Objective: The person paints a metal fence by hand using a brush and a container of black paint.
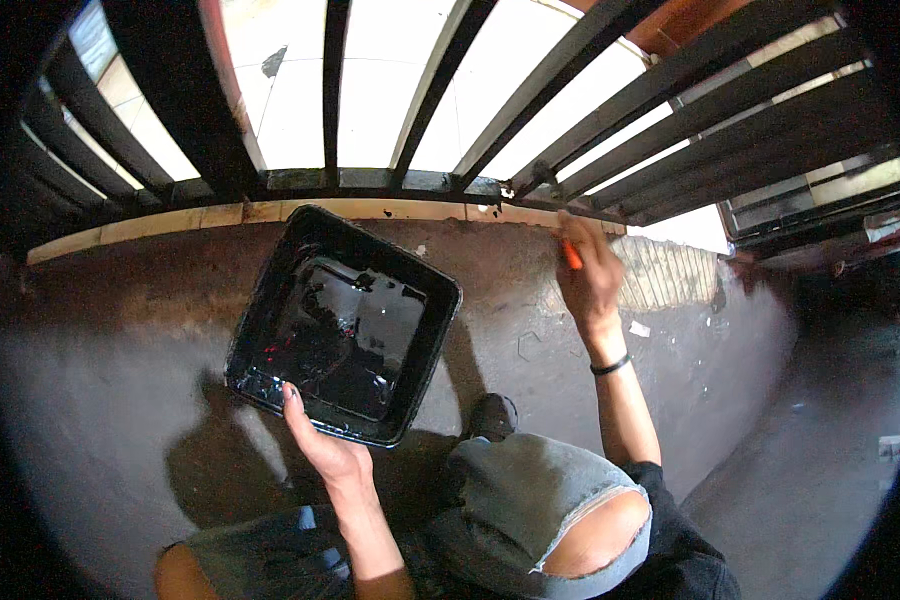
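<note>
My left hand (328, 448) grips the near edge of a square black plastic tray (436, 307), with the thumb over its rim. Glossy black liquid, seemingly paint (337, 337), coats the tray's floor and reflects light. My right hand (592, 277), slightly blurred, is closed around the orange handle of a paintbrush (572, 255). The brush's dark head reaches the lower part of a dark barred gate (420, 94); whether it touches a bar cannot be made out. Along the bottom of the bars runs a rail (300, 180), with worn, bare-looking patches.
Beneath the gate lies a pale tiled sill (217, 217). A ribbed tile patch (667, 274) and a small white scrap (640, 328) are on the concrete floor (540, 375). My bent knee (592, 532) in torn jeans and a dark shoe (495, 415) are close below.
</note>
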Available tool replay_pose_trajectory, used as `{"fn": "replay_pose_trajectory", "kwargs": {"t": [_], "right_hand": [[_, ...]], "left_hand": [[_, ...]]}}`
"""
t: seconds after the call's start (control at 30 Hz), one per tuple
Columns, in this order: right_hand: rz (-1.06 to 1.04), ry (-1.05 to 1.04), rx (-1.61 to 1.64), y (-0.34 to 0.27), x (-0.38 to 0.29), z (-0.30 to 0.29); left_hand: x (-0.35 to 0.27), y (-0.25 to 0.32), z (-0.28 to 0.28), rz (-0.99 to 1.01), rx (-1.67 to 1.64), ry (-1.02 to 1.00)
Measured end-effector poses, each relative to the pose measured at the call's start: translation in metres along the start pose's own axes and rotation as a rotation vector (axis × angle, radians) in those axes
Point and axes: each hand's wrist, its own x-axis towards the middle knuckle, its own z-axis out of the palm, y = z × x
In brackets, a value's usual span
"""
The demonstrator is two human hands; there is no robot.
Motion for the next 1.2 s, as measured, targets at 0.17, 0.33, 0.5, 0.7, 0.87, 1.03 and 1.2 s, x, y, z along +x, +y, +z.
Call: {"fn": "replay_pose_trajectory", "kwargs": {"t": [0.17,0.33,0.5,0.7,0.87,1.03,1.2], "right_hand": [[0.588,0.289,0.444,-0.019,-0.039,-0.011],[1.118,0.467,0.803,0.017,-0.036,0.013],[1.078,0.439,1.126,0.035,0.002,-0.009],[1.161,0.504,1.201,0.065,-0.022,-0.008],[1.117,0.389,1.185,0.057,-0.011,-0.008],[0.914,0.632,1.596,0.069,0.032,-0.057],[1.069,0.353,1.350,0.067,-0.033,-0.011]], "left_hand": [[-0.003,-0.003,0.004,-0.016,-0.001,-0.053],[-0.007,-0.012,0.023,0.013,0.062,-0.019],[-0.015,-0.020,0.037,-0.015,0.148,-0.182],[-0.011,-0.033,0.033,0.047,0.199,-0.209],[-0.041,-0.042,0.069,-0.015,0.233,-0.179],[-0.044,-0.038,0.075,0.075,0.299,-0.161],[-0.045,-0.040,0.081,0.123,0.327,-0.155]]}}
